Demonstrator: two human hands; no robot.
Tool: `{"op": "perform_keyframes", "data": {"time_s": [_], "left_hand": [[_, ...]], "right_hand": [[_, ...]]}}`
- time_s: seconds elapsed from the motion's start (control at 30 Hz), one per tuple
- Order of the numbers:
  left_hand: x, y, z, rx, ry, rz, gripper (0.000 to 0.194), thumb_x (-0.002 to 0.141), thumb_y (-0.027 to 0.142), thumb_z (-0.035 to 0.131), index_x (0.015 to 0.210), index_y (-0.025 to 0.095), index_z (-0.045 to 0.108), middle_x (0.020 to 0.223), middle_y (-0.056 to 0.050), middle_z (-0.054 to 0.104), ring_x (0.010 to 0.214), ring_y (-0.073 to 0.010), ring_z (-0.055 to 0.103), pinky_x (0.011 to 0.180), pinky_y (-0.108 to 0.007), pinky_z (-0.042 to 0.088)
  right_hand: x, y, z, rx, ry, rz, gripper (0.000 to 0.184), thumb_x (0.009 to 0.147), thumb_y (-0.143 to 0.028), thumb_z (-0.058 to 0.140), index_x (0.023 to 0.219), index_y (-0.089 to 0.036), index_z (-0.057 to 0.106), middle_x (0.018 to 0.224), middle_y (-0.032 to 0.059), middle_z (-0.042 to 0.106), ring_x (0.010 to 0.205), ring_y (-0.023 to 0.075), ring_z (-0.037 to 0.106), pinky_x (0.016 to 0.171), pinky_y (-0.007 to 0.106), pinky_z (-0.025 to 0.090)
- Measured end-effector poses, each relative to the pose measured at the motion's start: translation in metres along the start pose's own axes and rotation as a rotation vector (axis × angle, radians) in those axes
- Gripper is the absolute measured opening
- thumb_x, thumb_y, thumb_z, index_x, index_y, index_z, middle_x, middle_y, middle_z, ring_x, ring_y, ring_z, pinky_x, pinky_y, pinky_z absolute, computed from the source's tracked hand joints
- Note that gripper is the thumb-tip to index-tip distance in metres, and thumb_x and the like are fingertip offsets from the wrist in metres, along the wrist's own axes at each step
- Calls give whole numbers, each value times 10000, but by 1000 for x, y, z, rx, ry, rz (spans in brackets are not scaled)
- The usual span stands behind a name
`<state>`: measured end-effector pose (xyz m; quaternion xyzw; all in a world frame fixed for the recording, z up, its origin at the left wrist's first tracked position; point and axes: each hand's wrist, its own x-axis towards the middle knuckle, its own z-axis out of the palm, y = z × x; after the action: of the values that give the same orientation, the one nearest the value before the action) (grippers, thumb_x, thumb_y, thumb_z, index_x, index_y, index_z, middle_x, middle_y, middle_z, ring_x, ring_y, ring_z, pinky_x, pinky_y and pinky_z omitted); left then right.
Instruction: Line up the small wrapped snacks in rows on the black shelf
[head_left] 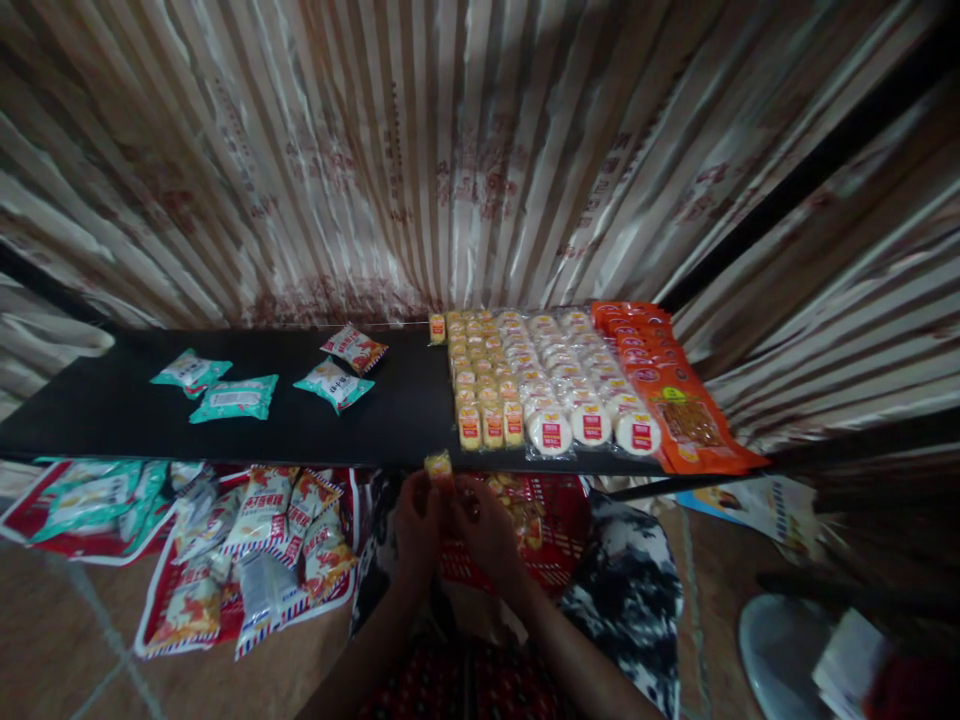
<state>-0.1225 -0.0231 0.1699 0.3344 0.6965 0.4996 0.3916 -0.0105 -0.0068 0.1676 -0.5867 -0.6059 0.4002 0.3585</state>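
Note:
A small yellow wrapped snack [438,466] is held upright at the shelf's front edge. My left hand [417,512] pinches its lower left side. From the right, the curled fingers of my right hand [478,517] close on its lower part; the fingertips are dim and partly hidden. Just beyond, on the black shelf [405,420], matching yellow snacks [491,425] lie in tight overlapping columns. One more yellow snack [437,328] sits apart at the back left corner of those columns. Below my hands, a red basket [566,520] in my lap holds more yellow packets.
Round white crackers [551,432] and orange bags [686,410] line the shelf's right part. Teal packets [236,398] and a red-and-white packet [356,348] lie leftward. Baskets of snack bags [262,505] stand on the floor at left. A striped curtain [450,150] hangs behind.

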Motion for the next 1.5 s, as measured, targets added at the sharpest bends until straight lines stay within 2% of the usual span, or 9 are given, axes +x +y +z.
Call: {"op": "perform_keyframes", "data": {"time_s": [0.27, 0.47, 0.6, 0.7, 0.83, 1.0, 1.2, 1.37, 1.5], "left_hand": [[30, 11, -1, 6, 47, 116, 266, 792, 320, 512, 1009, 177, 572, 1015, -90, 666, 938, -199, 629, 854, -339, 483], [60, 22, 4, 23, 85, 149, 247, 785, 288, 497, 993, 177, 567, 1026, -95, 659, 944, -192, 625, 857, -317, 477], [79, 28, 9, 4, 83, 110, 248, 782, 279, 486, 994, 171, 555, 1005, -100, 657, 887, -186, 636, 797, -299, 496], [92, 32, 14, -13, 88, 96, 226, 783, 267, 483, 977, 169, 548, 983, -102, 655, 839, -179, 638, 759, -294, 506], [111, 36, 21, -43, 91, 113, 200, 781, 247, 487, 958, 174, 543, 945, -88, 661, 756, -160, 640, 703, -284, 516], [140, 29, 31, -36, 75, 138, 169, 785, 251, 514, 937, 184, 543, 911, -64, 668, 751, -143, 645, 744, -282, 514], [169, 26, 39, 28, 46, 135, 169, 786, 240, 522, 947, 191, 540, 924, -57, 664, 735, -129, 638, 756, -271, 497], [184, 31, 45, 68, 29, 170, 162, 789, 272, 510, 930, 198, 537, 860, -42, 662, 728, -145, 629, 733, -280, 488], [199, 30, 52, 121, 16, 207, 194, 783, 287, 504, 949, 193, 538, 901, -65, 663, 839, -182, 630, 799, -316, 475]], "right_hand": [[17, -11, 13, 27, 12, -136, 294, 777, -224, 475, 1046, -217, 594, 1046, 73, 646, 971, 211, 596, 890, 375, 473], [38, -10, 32, 59, 112, -228, 375, 775, -212, 463, 1135, -206, 564, 1134, 105, 608, 1059, 227, 568, 941, 393, 463], [55, -6, 42, 103, 80, -250, 411, 807, -228, 436, 1207, -197, 527, 1196, 119, 582, 1039, 219, 584, 933, 393, 478], [67, -7, 48, 100, 69, -220, 420, 827, -244, 411, 1230, -194, 514, 1219, 118, 576, 1047, 206, 584, 959, 382, 463], [85, -8, 60, 80, 109, -154, 418, 859, -327, 396, 1220, -169, 536, 1249, 123, 567, 1175, 222, 506, 1039, 404, 387], [109, -5, 82, 67, 173, -74, 470, 877, -376, 321, 1196, -133, 567, 1332, 152, 497, 1262, 235, 426, 1077, 415, 331], [135, -6, 96, 69, 231, -17, 514, 903, -420, 259, 1222, -154, 562, 1344, 122, 491, 1289, 230, 395, 1074, 411, 331], [157, -10, 99, 16, 235, 44, 548, 893, -371, 249, 1219, -56, 557, 1345, 190, 481, 1268, 241, 425, 1060, 406, 344], [169, -13, 103, -20, 288, 20, 533, 894, -323, 243, 1219, -36, 554, 1334, 202, 494, 1266, 240, 426, 1050, 424, 351]]}}
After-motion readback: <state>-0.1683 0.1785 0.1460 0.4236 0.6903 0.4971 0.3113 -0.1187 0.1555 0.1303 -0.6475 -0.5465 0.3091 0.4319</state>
